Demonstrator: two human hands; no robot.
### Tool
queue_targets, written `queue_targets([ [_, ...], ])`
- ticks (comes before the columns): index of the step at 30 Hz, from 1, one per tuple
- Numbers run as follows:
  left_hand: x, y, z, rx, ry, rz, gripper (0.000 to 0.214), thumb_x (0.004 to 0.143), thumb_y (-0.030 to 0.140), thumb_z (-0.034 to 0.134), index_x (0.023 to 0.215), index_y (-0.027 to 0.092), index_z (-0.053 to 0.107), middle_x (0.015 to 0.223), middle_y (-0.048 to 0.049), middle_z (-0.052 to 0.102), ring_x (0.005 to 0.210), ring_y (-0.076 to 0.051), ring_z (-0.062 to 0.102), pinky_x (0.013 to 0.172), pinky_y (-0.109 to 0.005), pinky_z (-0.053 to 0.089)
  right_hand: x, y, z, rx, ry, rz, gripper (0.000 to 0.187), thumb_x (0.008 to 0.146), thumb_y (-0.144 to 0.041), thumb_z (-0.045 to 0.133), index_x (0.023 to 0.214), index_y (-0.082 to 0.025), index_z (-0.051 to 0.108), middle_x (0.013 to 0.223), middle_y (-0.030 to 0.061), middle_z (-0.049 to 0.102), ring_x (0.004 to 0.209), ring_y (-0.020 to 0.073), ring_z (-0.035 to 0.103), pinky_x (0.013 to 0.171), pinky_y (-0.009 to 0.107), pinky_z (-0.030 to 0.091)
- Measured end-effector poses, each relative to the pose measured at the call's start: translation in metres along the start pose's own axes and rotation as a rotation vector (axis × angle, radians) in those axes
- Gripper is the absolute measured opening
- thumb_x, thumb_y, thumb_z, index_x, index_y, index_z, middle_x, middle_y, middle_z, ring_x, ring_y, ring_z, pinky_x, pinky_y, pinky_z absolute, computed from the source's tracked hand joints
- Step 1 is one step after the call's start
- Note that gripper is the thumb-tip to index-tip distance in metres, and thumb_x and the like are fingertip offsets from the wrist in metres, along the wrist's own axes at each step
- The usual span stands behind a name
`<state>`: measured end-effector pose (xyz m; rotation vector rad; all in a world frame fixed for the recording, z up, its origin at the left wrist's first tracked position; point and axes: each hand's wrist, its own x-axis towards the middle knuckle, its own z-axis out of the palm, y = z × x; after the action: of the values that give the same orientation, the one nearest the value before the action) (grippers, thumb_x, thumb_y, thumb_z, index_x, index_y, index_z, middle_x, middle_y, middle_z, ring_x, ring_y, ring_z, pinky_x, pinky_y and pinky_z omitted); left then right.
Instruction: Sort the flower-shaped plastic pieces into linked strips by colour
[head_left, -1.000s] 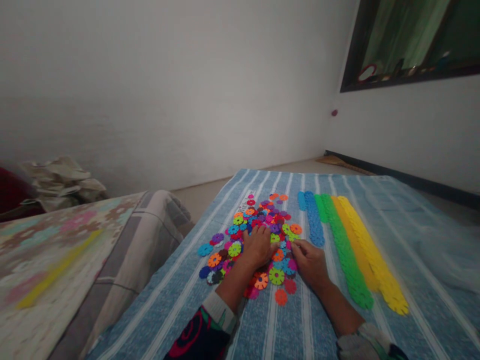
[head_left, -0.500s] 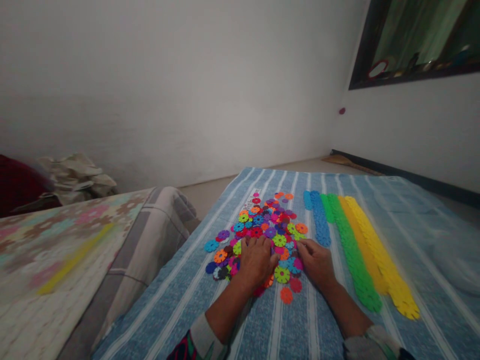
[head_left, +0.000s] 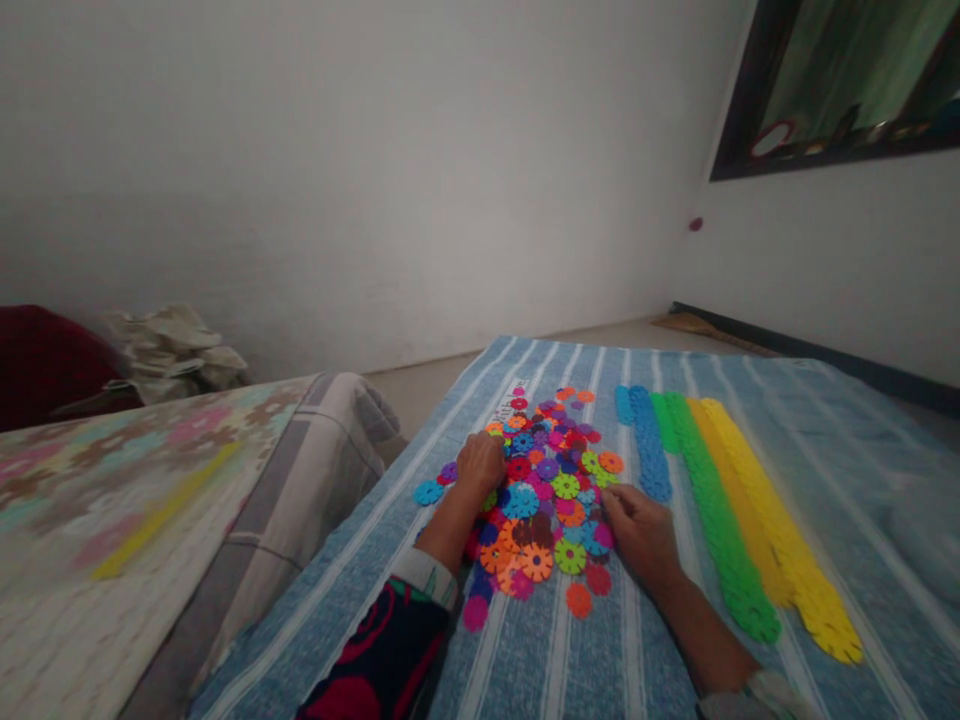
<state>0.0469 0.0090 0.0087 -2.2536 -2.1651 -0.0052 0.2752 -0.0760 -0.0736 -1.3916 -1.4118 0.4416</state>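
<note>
A heap of small flower-shaped plastic discs (head_left: 551, 480) in many colours lies on a blue striped cloth (head_left: 825, 450). My left hand (head_left: 480, 462) rests on the heap's left side, knuckles up and fingers curled down into the discs. My right hand (head_left: 639, 525) lies at the heap's right edge, fingers bent onto the discs. Whether either hand grips a disc is hidden. To the right run sorted rows of discs: a short blue row (head_left: 646, 442), a long green row (head_left: 712, 510) and a long yellow row (head_left: 776, 530).
A patterned mattress (head_left: 135, 500) with a grey folded edge lies to the left, with crumpled cloth (head_left: 176, 340) and a dark red cushion (head_left: 45, 360) behind it. White walls close the back and right; a dark-framed window (head_left: 847, 90) is at upper right.
My left hand has moved from the middle of the heap up and to its left side, uncovering blue and orange discs. My right hand has stayed put. The view shifted slightly.
</note>
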Motion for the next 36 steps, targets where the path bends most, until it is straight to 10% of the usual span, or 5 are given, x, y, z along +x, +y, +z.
queue_targets([
  [22,0.037,-0.013,0.003,-0.172,-0.084,0.074,0.030,0.060,0.011,0.069,0.088,0.022,0.074,0.093,-0.0041,0.074,0.094,-0.023,0.066,0.077,-0.026,0.049,0.002,0.000,-0.001,-0.002,-0.018,-0.004,0.033,0.085,-0.043,0.052,0.081,-0.020,0.075,0.074,0.0048,0.076,0.067,0.0194,0.069,0.063,0.027,0.049],
  [36,0.030,-0.046,0.023,-0.761,0.076,0.051,0.009,0.063,0.023,0.067,0.064,0.017,0.060,0.051,0.0077,0.050,0.051,-0.009,0.047,0.053,-0.021,0.036,0.002,0.001,-0.001,0.001,-0.004,-0.010,0.033,0.085,-0.043,0.054,0.080,-0.018,0.075,0.071,0.0052,0.075,0.063,0.0191,0.068,0.058,0.027,0.048],
])
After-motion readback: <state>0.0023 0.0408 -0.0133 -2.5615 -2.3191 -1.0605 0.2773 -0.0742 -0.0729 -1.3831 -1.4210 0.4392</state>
